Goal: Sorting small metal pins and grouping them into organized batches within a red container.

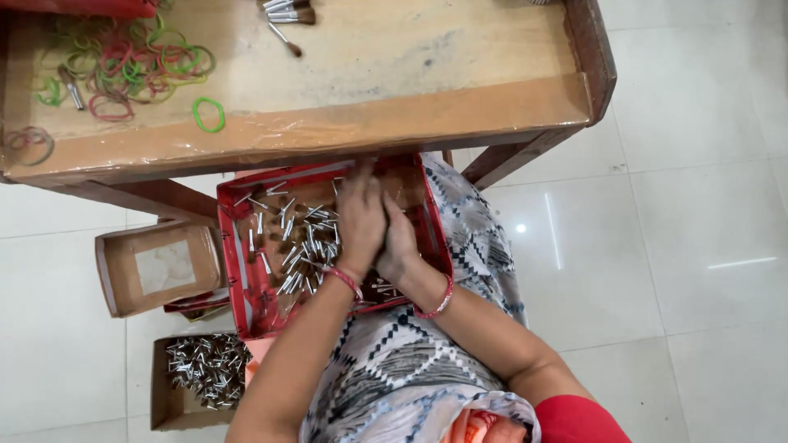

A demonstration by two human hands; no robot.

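1. Brushes (305, 246), small with silver ferrules and dark tips, lie loose in a red tray (232, 246) on the person's lap; most are heaped in the tray's middle, a few scattered toward its far left corner.
2. Left hand (361, 221) rests palm down over the right part of the heap, fingers pressed together and pointing to the tray's far edge; whether they pinch a brush cannot be told.
3. Right hand (400, 242) lies just beside the left, touching it, fingers curled under and hidden, so its grip cannot be told either.
4. Both wrists carry red bangles (348, 281).
5. Tray sits on a patterned grey, black and white cloth (410, 361) over the lap, its far edge tucked under the near edge of a wooden table (369, 115).
6. Rubber bands (123, 61) in red, green and yellow lie piled at the table's far left corner, with one green band (208, 114) apart nearer the near edge.
7. More brushes (289, 12) lie at the table's far edge, near the middle.
8. On the white tiled floor (673, 246), left of the tray, is an empty cardboard box (156, 267); nearer the person, a second box (197, 377) holds a heap of silver ferrules.
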